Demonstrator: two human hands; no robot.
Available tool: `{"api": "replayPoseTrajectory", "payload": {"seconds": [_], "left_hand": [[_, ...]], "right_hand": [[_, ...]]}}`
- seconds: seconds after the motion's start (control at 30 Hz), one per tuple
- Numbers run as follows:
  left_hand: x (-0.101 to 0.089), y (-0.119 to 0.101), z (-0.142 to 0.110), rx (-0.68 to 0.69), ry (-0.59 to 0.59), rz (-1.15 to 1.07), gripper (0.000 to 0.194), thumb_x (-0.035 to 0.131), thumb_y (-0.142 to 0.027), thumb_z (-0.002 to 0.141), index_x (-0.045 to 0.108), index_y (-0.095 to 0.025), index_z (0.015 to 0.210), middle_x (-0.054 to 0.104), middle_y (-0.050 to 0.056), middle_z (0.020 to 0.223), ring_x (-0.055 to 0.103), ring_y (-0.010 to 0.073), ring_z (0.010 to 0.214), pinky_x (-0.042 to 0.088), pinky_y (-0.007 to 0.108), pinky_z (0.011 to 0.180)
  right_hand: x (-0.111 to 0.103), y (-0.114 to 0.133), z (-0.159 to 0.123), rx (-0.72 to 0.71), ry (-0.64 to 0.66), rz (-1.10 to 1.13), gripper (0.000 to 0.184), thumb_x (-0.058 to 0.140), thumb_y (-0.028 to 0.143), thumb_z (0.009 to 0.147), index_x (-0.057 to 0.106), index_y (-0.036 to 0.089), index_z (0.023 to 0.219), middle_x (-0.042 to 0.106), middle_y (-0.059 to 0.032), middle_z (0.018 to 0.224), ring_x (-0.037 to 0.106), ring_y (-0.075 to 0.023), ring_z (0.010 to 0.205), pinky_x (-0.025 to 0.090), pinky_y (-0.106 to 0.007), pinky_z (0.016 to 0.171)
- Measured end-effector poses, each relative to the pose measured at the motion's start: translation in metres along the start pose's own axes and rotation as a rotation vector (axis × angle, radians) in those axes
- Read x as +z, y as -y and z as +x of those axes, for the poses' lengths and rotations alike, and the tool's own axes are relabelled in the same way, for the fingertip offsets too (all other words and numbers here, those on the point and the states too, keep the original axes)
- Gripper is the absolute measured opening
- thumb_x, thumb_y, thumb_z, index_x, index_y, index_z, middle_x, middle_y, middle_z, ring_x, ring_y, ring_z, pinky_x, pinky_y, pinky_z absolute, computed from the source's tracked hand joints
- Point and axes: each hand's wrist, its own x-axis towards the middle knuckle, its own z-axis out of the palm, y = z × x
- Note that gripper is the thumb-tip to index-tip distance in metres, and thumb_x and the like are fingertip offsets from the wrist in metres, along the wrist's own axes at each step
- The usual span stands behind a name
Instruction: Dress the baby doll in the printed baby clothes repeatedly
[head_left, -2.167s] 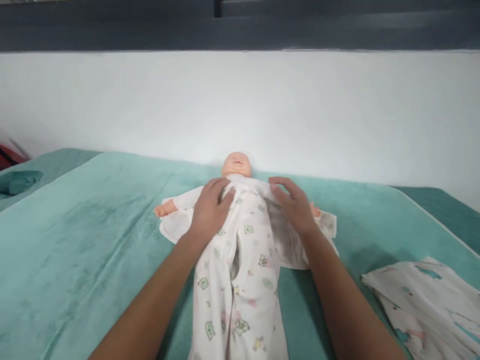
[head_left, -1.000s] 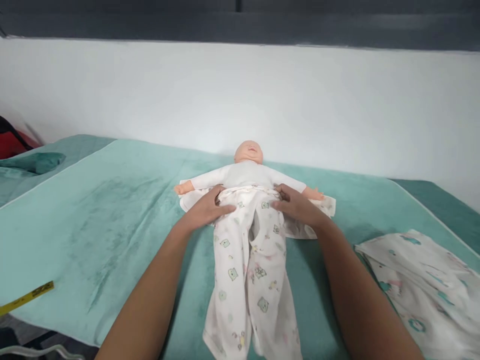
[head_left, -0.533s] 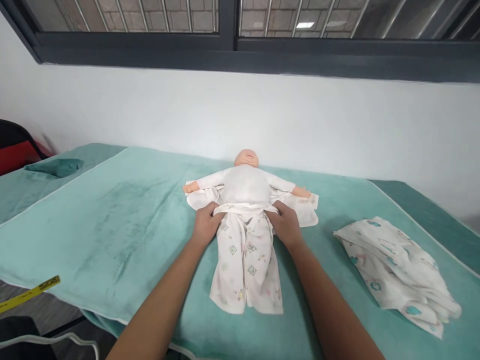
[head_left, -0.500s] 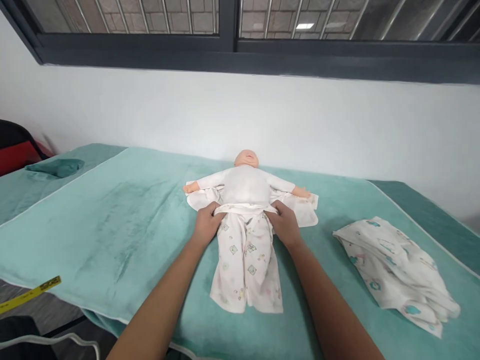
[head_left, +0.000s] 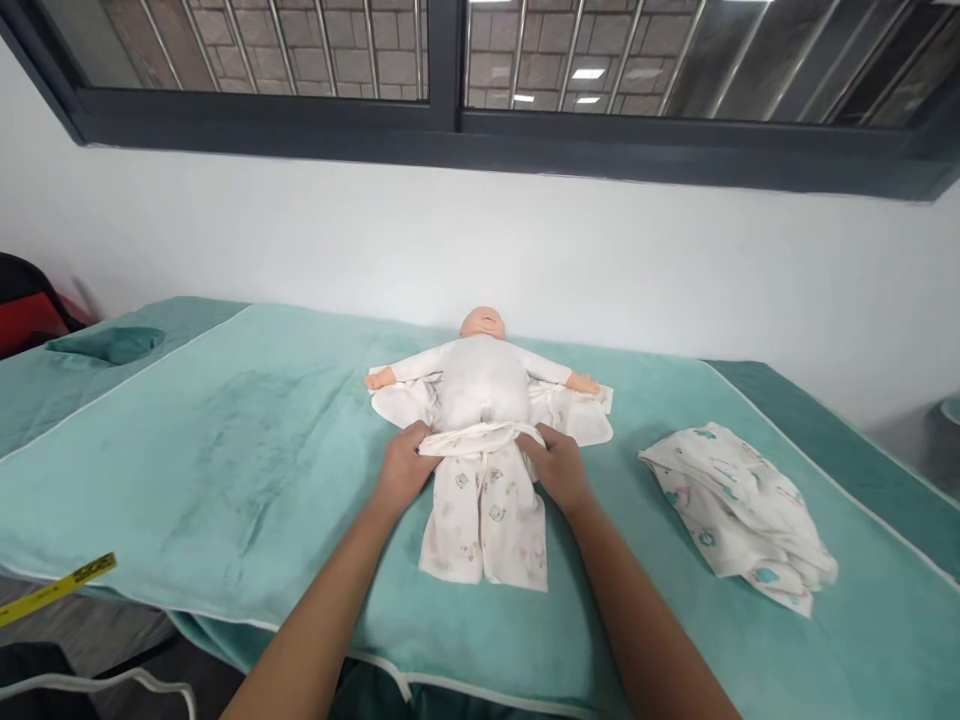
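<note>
A baby doll (head_left: 484,380) lies on its back with its arms spread and its head toward the wall. White baby pants (head_left: 484,515) with small printed animals are on its lower body, the waistband bunched below the belly. My left hand (head_left: 406,462) is closed on the waistband at the left hip. At the other hip, my right hand (head_left: 556,462) grips the same waistband. An opened white garment (head_left: 585,418) is spread under the doll's torso and arms. The doll's legs are hidden inside the pants.
A crumpled white printed cloth (head_left: 742,510) lies to the right on the green bed cover (head_left: 225,450). A yellow strip (head_left: 56,590) and a pale cable (head_left: 97,684) are at the lower left. A red and black bag (head_left: 30,310) sits far left, below a barred window (head_left: 450,130).
Both hands have moved from the doll's chest down to its hips, drawing the waistband down and uncovering the white torso. The view has tilted up, showing the window.
</note>
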Motion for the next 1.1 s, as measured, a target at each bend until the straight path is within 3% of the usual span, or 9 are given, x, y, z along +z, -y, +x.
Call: {"api": "replayPoseTrajectory", "payload": {"seconds": [0.1, 0.17, 0.3, 0.4, 0.53, 0.63, 0.8, 0.93, 1.1], "left_hand": [[0.002, -0.006, -0.007, -0.123, -0.028, -0.011, 0.025, 0.055, -0.033, 0.074, 0.039, -0.019, 0.060, 0.038, -0.006, 0.059, 0.040, 0.0119, 0.062, 0.032, 0.024, 0.058], [-0.001, -0.011, -0.012, -0.156, 0.032, -0.036, 0.020, 0.056, -0.035, 0.076, 0.047, -0.019, 0.068, 0.044, -0.005, 0.063, 0.044, 0.0128, 0.065, 0.035, 0.024, 0.059], [-0.023, -0.025, -0.030, -0.120, 0.226, -0.111, 0.043, 0.061, -0.042, 0.080, 0.054, -0.019, 0.116, 0.061, 0.004, 0.109, 0.057, 0.0204, 0.100, 0.047, 0.031, 0.086], [-0.044, -0.035, -0.047, -0.024, 0.404, -0.089, 0.080, 0.071, -0.040, 0.075, 0.034, -0.026, 0.144, 0.040, 0.010, 0.146, 0.041, 0.0255, 0.132, 0.037, 0.038, 0.109], [-0.050, -0.044, -0.066, 0.061, 0.605, 0.067, 0.113, 0.083, -0.041, 0.061, 0.016, -0.035, 0.152, 0.012, 0.010, 0.158, 0.019, 0.0326, 0.146, 0.030, 0.047, 0.116], [-0.035, -0.045, -0.074, 0.147, 0.553, 0.255, 0.127, 0.089, -0.044, 0.050, 0.015, -0.032, 0.153, 0.006, 0.015, 0.157, 0.010, 0.0398, 0.147, 0.031, 0.053, 0.114], [-0.012, -0.039, -0.085, 0.328, 0.375, 0.455, 0.115, 0.082, -0.050, 0.060, 0.018, -0.028, 0.152, 0.023, 0.019, 0.148, 0.023, 0.0407, 0.141, 0.032, 0.056, 0.111], [-0.006, -0.039, -0.084, 0.334, 0.273, 0.538, 0.100, 0.078, -0.039, 0.064, 0.026, -0.028, 0.149, 0.034, 0.018, 0.139, 0.037, 0.0395, 0.131, 0.037, 0.055, 0.106], [-0.007, -0.047, -0.074, 0.279, 0.296, 0.519, 0.086, 0.075, -0.037, 0.065, 0.037, -0.023, 0.142, 0.043, 0.015, 0.129, 0.043, 0.0360, 0.125, 0.039, 0.051, 0.103]], "right_hand": [[0.002, 0.008, -0.007, 0.055, -0.025, 0.057, 0.039, 0.052, 0.051, 0.077, 0.033, 0.022, 0.060, 0.035, 0.0049, 0.060, 0.036, -0.0130, 0.064, 0.030, -0.025, 0.058], [0.000, 0.012, -0.014, 0.061, 0.026, 0.055, 0.036, 0.052, 0.053, 0.078, 0.040, 0.022, 0.064, 0.041, 0.0043, 0.062, 0.041, -0.0147, 0.067, 0.035, -0.026, 0.060], [-0.009, 0.012, -0.038, 0.046, 0.160, 0.148, 0.036, 0.061, 0.051, 0.077, 0.055, 0.021, 0.097, 0.061, -0.0015, 0.090, 0.056, -0.0208, 0.085, 0.047, -0.033, 0.075], [-0.018, 0.006, -0.062, -0.052, 0.309, 0.222, 0.075, 0.074, 0.045, 0.069, 0.041, 0.024, 0.133, 0.055, -0.0094, 0.126, 0.055, -0.0274, 0.113, 0.047, -0.041, 0.094], [-0.022, -0.001, -0.086, -0.244, 0.470, 0.142, 0.124, 0.086, 0.047, 0.056, 0.011, 0.028, 0.152, 0.026, -0.0152, 0.155, 0.030, -0.0354, 0.140, 0.029, -0.053, 0.114], [-0.014, -0.004, -0.093, -0.375, 0.382, -0.005, 0.134, 0.088, 0.052, 0.048, 0.008, 0.025, 0.153, 0.020, -0.0179, 0.157, 0.021, -0.0390, 0.144, 0.021, -0.056, 0.116], [-0.001, -0.004, -0.097, -0.406, 0.199, -0.102, 0.119, 0.085, 0.049, 0.057, 0.015, 0.023, 0.150, 0.035, -0.0193, 0.147, 0.036, -0.0381, 0.135, 0.033, -0.055, 0.110], [0.002, -0.003, -0.092, -0.357, 0.162, -0.053, 0.109, 0.084, 0.044, 0.056, 0.025, 0.022, 0.145, 0.044, -0.0180, 0.139, 0.042, -0.0381, 0.128, 0.036, -0.054, 0.107], [0.003, 0.004, -0.087, -0.214, 0.151, 0.072, 0.082, 0.082, 0.037, 0.057, 0.042, 0.019, 0.127, 0.056, -0.0123, 0.122, 0.055, -0.0307, 0.111, 0.045, -0.045, 0.096]]}}
